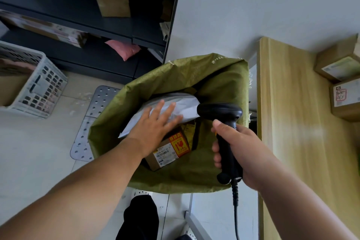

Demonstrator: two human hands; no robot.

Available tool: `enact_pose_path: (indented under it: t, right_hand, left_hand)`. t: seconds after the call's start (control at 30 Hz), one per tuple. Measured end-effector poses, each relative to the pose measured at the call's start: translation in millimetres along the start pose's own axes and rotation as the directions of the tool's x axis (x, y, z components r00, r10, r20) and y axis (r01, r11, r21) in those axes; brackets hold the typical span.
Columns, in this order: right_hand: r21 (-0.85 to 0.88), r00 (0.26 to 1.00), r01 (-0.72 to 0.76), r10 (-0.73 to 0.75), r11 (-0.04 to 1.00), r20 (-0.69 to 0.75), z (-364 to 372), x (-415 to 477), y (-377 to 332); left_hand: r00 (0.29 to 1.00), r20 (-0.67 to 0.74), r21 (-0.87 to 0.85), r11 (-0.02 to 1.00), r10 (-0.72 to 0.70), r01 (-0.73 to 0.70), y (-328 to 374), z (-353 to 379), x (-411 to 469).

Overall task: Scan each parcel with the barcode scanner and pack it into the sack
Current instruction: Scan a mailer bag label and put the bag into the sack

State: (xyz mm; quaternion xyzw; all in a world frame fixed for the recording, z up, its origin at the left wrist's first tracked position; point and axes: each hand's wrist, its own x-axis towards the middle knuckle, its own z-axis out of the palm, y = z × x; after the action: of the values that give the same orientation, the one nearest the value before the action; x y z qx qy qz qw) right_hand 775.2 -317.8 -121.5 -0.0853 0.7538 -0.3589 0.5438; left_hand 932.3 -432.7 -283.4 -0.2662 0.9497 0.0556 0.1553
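We note left hand [153, 128] flat, fingers straight, laid on white parcel [181, 106] inside green sack [194, 76], frame centre. Parcel long axis runs lower left to upper right. Right hand [241, 154] grips scanner [220, 112]. Boxes [344, 68] on table [292, 122], far right, nearer right hand.

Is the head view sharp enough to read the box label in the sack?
Head view: the left hand on the white mailer is motion-blurred at the fingers; the box label beneath is fairly sharp, its print too small to read; the shelf unit slants from wide-angle distortion; lighting even, no glare.
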Motion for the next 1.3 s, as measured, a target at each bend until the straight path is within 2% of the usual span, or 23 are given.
enact_pose_path:
  t: [0.07, 0.23, 0.53, 0.7, 0.9, 1.17, 1.3]
  right_hand:
    - [-0.010, 1.000, 0.003, -0.003, 1.000, -0.003, 0, 0, 0]
    - [-0.015, 1.000, 0.005, -0.005, 1.000, -0.009, 3, 5, -1]
    - [-0.025, 0.999, 0.033, -0.034, 0.999, -0.039, 15, 22, -1]
    - [-0.040, 0.997, 0.047, -0.050, 0.998, -0.058, 17, 20, -4]
    - [-0.036, 0.993, 0.079, -0.082, 0.996, -0.085, 18, 2, -5]
    - [0.053, 0.979, 0.177, -0.170, 0.983, -0.112, -34, -48, -9]
    - [0.084, 0.957, 0.247, -0.230, 0.965, -0.176, -100, -89, -4]
  left_hand:
    - [0.993, 0.108, 0.092, 0.995, 0.038, -0.049, -1, 10, 2]
    - [0.968, 0.249, 0.157, 0.988, -0.032, -0.007, -14, 21, 32]
    - [0.910, 0.412, 0.091, 0.996, -0.037, -0.001, -34, 31, 101]
    - [0.982, 0.183, -0.107, 0.994, 0.050, -0.030, -38, 12, 82]
    - [0.995, -0.069, -0.201, 0.976, 0.066, -0.078, -33, -49, 40]
    - [0.979, -0.184, -0.182, 0.976, 0.087, -0.120, 20, -145, 14]
    - [0.956, -0.248, -0.148, 0.970, 0.154, -0.195, 83, -195, 22]
